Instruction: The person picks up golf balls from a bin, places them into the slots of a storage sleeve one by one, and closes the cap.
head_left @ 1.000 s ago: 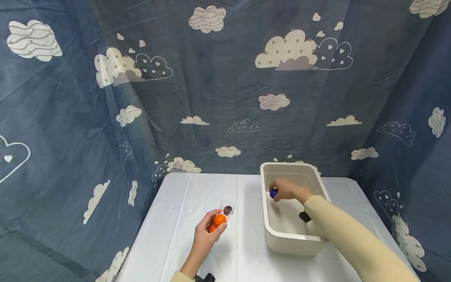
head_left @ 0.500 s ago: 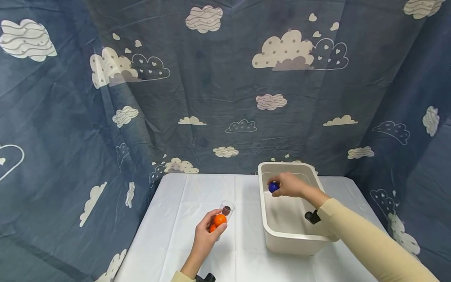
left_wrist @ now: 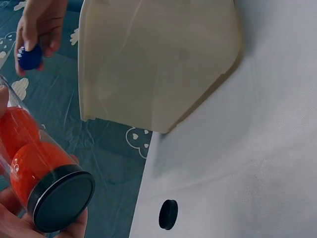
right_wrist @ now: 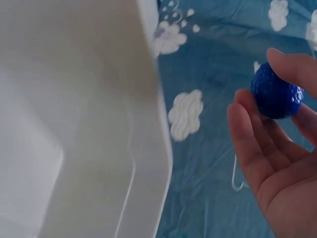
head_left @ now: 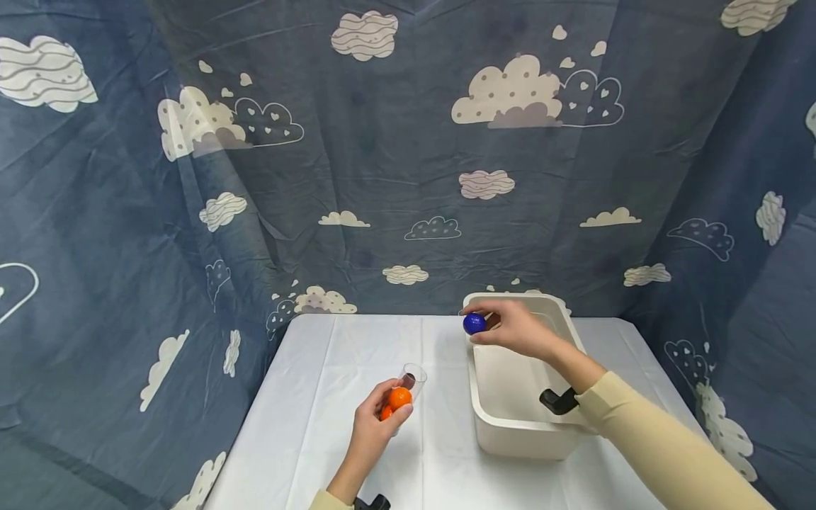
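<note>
Cream long sleeve (head_left: 663, 446), black wrist camera mount (head_left: 558, 401), bare hands.

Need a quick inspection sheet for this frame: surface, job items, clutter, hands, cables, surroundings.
Surface: table under a white cloth, flat.
Job's things: clear tube with two orange balls inside, black cap on its base; blue ball held above the left rim of the white bin; nothing seen in the part of the bin that shows.
Clutter: small black disc on the cloth, seen from the left wrist view.
Grippers: left hand grips the tube; right hand pinches the blue ball in its fingertips.
Cables: nothing seen.
Surroundings: dark blue curtain with cloud print on all sides.
</note>
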The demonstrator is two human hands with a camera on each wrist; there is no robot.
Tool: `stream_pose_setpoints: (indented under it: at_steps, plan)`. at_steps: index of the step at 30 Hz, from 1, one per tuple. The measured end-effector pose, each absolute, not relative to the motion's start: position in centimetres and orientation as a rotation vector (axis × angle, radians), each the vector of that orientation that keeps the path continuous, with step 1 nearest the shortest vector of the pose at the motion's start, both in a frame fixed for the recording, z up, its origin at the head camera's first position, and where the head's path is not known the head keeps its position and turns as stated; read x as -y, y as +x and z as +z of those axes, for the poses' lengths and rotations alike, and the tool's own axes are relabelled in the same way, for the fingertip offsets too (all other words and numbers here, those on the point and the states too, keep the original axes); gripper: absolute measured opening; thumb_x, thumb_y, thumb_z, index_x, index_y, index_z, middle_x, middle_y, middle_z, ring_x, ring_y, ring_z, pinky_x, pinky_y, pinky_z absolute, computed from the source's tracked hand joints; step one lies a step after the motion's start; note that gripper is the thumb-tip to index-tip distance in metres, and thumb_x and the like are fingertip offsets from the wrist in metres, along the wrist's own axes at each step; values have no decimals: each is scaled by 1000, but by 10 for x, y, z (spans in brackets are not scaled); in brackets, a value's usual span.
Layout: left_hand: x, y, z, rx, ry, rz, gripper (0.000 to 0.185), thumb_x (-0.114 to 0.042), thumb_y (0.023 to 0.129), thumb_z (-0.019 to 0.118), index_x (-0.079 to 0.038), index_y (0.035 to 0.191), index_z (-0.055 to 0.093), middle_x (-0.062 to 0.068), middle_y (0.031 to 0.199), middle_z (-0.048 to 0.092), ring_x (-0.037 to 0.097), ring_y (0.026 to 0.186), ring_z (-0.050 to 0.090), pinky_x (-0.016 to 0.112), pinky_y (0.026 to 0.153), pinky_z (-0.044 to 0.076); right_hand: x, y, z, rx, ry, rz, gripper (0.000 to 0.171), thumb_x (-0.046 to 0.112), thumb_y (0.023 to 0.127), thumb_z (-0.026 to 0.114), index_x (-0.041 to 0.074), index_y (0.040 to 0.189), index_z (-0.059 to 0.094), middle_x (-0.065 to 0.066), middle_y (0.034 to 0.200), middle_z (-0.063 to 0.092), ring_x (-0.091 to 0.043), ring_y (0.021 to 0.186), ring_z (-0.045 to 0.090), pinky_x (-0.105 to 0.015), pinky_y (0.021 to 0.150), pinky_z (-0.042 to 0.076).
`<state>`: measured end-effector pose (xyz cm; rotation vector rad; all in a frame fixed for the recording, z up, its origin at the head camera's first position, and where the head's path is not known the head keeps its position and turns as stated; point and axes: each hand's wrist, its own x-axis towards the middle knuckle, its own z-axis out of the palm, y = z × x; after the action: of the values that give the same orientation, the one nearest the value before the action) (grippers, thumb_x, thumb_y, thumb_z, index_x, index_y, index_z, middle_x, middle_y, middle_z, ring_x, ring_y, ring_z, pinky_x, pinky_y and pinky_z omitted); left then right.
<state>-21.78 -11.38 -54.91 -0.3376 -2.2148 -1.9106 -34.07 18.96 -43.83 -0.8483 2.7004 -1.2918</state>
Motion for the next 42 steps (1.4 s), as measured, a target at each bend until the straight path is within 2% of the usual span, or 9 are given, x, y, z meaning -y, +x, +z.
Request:
stream_pose_setpoints:
  at_steps: [9,17,20,27,32,37,42]
  plan:
    - [108,-218,-555,2222,-336,-1885,39,-10,87,79,-12,123,66,13,119,69,26,100,65,34,88,55,-161,-315,-436,-2568,-871,-1440,50,20,82,86,24,127,67,0,112,68,-22,90,69,-34,76,58]
    - [109,-228,-573,2226,-362,-1897,45,-16,87,80,-9,129,64,5,123,68,23,104,66,32,90,54,-128,-295,-443,-2539,-936,-1377,47,27,82,86,30,126,67,9,114,68,-17,94,67,-30,75,58]
    - [112,-228,-574,2215,-383,-1919,45,-20,88,81,-12,129,64,4,123,68,22,103,66,31,88,55,-119,-290,-447,-2528,-948,-1376,46,28,82,86,31,124,67,9,112,69,-17,95,67,-28,74,58]
    - [117,-226,-575,2205,-419,-1922,44,-25,89,80,-14,128,65,9,123,68,20,103,66,29,88,54,-106,-283,-455,-2521,-965,-1344,47,30,85,84,26,129,67,10,113,69,-14,98,67,-26,74,58]
    - [121,-226,-577,2198,-417,-1873,41,-26,89,80,-19,127,66,3,117,70,19,100,67,29,85,55,-101,-281,-457,-2530,-997,-1327,52,30,86,82,26,133,64,6,115,69,-17,104,66,-30,83,57]
    - [125,-223,-580,2207,-336,-1868,41,-23,86,82,-23,124,67,-1,114,71,18,98,67,30,85,55,-96,-276,-459,-2557,-993,-1409,50,32,86,82,31,132,63,4,115,70,-21,105,66,-34,83,57]
    - [130,-217,-572,2218,-240,-1845,43,-13,86,81,-16,126,66,3,112,71,22,97,66,31,84,55,-88,-267,-462,-2664,-938,-1502,47,35,88,80,35,131,63,13,117,68,-11,102,66,-29,80,57]
